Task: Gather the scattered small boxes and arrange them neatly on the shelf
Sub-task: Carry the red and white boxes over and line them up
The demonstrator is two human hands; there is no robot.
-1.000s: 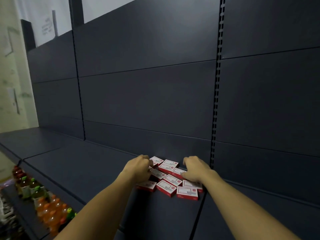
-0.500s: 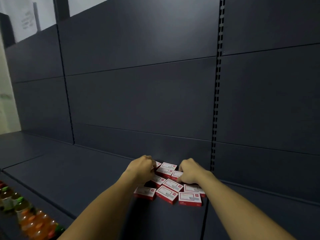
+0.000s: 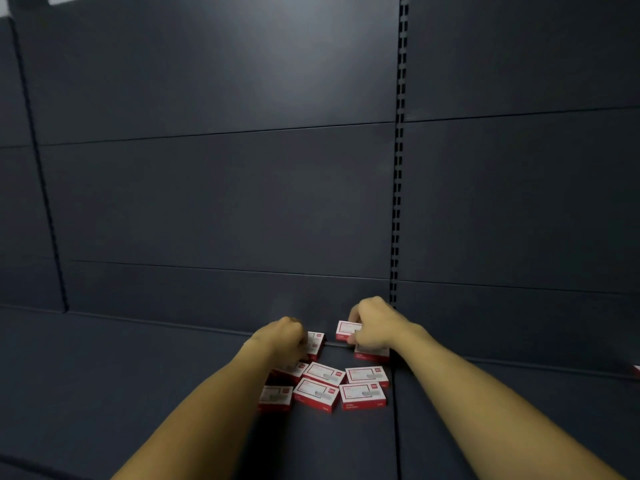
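Several small red-and-white boxes (image 3: pixel 323 374) lie scattered on the dark shelf (image 3: pixel 138 375), close to its back panel. My right hand (image 3: pixel 374 327) pinches one box (image 3: pixel 346 330) and holds it lifted near the back wall. Another box (image 3: pixel 370 354) lies partly under that hand. My left hand (image 3: pixel 285 341) has its fingers curled round a box (image 3: pixel 317 342) standing on its edge at the back. Several more boxes lie flat in front of both hands.
The shelf's dark back panel (image 3: pixel 221 202) rises right behind the boxes. A slotted upright (image 3: pixel 398 168) runs down it beside my right hand. A seam in the shelf board (image 3: pixel 396 427) passes just right of the pile. A red edge (image 3: pixel 636 371) shows at far right.
The camera has turned right, so the bottles at lower left have left the view. My right hand has lifted one box off the pile towards the back wall. My left hand has shifted slightly.
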